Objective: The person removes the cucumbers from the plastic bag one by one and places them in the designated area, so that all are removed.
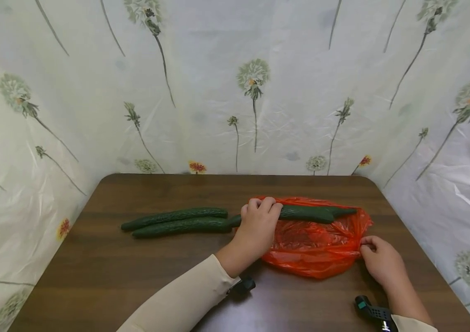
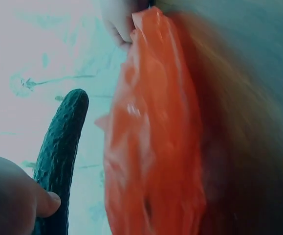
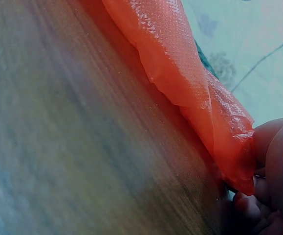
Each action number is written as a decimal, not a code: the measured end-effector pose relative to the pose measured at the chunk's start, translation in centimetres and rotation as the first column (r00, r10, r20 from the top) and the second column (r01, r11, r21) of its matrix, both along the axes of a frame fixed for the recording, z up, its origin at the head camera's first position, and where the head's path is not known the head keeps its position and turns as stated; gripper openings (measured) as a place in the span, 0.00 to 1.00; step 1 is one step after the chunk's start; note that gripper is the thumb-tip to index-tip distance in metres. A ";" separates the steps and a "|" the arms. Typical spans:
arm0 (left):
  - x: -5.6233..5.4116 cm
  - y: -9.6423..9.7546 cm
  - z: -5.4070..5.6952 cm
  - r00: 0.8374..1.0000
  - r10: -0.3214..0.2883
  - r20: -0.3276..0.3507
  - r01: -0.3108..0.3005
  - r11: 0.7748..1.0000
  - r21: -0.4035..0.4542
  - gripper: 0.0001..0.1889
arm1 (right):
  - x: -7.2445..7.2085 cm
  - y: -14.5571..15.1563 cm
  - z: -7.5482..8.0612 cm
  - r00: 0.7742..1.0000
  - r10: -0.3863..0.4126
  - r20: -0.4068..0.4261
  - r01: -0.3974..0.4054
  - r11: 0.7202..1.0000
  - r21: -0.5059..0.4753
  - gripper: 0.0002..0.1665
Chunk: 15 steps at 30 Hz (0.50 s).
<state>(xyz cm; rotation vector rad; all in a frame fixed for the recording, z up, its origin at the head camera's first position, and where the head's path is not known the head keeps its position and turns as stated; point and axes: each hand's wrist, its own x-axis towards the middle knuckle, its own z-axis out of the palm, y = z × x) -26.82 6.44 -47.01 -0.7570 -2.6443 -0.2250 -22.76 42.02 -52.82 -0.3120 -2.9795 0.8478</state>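
Note:
My left hand [image 1: 259, 223] holds a dark green cucumber [image 1: 305, 213] over the red plastic bag [image 1: 314, 251]. In the left wrist view the thumb lies along the bumpy cucumber [image 2: 63, 142], with the bag [image 2: 153, 132] beside it. Another green tip [image 1: 344, 211] shows past the held cucumber's end; whether it is a separate cucumber, I cannot tell. At the bag's right end my right hand [image 1: 384, 260] pinches the gathered plastic; the right wrist view has the fingers at the bag's corner [image 3: 236, 161]. Left of the left hand lie two more cucumbers, a rear one [image 1: 177, 215] and a front one [image 1: 181, 227], side by side.
Everything lies on a dark brown wooden table [image 1: 168, 286] with rounded far corners. A pale sheet printed with dandelions [image 1: 202, 92] hangs behind the table and along both sides. Each wrist carries a black camera, the left one [image 1: 244, 285] close to the tabletop.

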 end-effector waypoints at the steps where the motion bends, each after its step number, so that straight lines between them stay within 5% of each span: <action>1: -0.1 -0.3 -0.1 1.000 0.002 0.004 -0.002 1.000 0.006 0.23 | 0.0 0.0 0.0 1.000 0.000 -0.001 0.000 1.000 0.002 0.23; 15: 0.5 -3.7 -0.6 0.999 0.031 0.043 -0.034 0.997 0.069 0.22 | 0.0 -0.4 0.3 1.000 0.002 0.016 -0.002 1.000 -0.004 0.24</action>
